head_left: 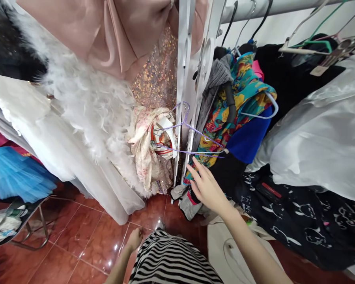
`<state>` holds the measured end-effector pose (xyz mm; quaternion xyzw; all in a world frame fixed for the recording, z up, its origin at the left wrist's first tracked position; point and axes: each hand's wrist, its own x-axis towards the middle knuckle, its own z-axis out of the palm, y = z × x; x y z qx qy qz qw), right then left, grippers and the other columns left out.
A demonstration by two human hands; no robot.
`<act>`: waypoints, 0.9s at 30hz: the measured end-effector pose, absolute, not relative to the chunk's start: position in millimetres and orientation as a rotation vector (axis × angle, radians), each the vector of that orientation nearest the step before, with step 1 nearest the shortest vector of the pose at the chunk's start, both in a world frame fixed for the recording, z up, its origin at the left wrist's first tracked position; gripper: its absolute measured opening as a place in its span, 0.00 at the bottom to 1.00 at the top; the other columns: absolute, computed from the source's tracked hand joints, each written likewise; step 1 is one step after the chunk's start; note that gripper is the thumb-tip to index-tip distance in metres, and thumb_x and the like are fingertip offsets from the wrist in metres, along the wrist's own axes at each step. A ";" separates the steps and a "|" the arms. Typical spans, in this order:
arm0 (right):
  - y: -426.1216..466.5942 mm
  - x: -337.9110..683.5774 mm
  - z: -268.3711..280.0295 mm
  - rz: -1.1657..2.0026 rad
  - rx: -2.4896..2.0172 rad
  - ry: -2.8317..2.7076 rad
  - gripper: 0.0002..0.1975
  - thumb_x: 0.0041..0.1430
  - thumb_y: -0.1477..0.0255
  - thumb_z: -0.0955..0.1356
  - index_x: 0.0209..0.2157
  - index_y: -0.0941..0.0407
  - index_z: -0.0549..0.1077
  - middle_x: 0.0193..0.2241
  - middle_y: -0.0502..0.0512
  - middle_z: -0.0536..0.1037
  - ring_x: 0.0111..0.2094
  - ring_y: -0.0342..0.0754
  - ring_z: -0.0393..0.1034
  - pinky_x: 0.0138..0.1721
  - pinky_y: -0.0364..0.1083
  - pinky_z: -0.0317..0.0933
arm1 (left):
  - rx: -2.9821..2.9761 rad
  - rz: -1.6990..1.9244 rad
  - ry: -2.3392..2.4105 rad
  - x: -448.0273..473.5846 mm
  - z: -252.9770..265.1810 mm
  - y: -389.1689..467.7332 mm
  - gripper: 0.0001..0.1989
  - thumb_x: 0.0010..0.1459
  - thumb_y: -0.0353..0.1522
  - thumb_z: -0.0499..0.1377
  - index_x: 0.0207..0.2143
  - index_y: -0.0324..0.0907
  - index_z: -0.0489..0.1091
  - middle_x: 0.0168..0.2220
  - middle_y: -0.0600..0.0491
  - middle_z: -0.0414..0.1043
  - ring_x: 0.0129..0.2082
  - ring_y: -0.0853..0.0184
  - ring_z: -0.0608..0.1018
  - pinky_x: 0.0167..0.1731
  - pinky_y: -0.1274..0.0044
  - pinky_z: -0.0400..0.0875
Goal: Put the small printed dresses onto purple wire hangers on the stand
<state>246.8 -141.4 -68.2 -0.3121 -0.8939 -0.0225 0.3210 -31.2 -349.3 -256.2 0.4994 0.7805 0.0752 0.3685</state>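
Glossy red tiled floor (90, 232), pale wall (276, 30) behind.

We look from head height, forward and steeply down past our striped garment (173, 258), facing hanging clothes (85, 106) close by, our right hand (208, 187) near mid-view.

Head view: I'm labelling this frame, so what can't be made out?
All in the head view:
Left hand: palm turned away, hiding anything held.
Right hand: contact with the purple hangers, too fine to judge.
Blue ruffles: left edge cuts them off.
Pale tag: any print, too small.
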 end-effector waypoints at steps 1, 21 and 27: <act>-130.7 240.7 -70.8 -0.055 -0.856 -2.367 0.32 0.68 0.74 0.58 0.72 0.55 0.52 0.70 0.68 0.58 0.68 0.59 0.59 0.63 0.60 0.63 | 1.317 0.219 2.002 -35.6 -251.0 -338.4 0.14 0.58 0.19 0.52 0.37 0.39 0.76 0.35 0.51 0.78 0.41 0.60 0.81 0.45 0.70 0.76; -41.7 176.5 -81.0 -0.092 -1.489 -2.516 0.18 0.73 0.65 0.57 0.46 0.55 0.76 0.46 0.66 0.81 0.47 0.59 0.73 0.52 0.59 0.60 | 2.114 0.794 2.178 -80.7 -61.1 -82.4 0.25 0.60 0.26 0.51 0.60 0.38 0.67 0.57 0.39 0.73 0.57 0.53 0.77 0.59 0.64 0.72; -41.4 178.2 -58.2 0.048 -1.620 -2.551 0.22 0.74 0.68 0.54 0.40 0.55 0.78 0.42 0.64 0.83 0.46 0.58 0.72 0.44 0.53 0.55 | 2.034 1.021 2.265 -99.1 -62.7 -84.7 0.28 0.59 0.28 0.53 0.63 0.37 0.64 0.55 0.39 0.75 0.59 0.50 0.75 0.61 0.61 0.70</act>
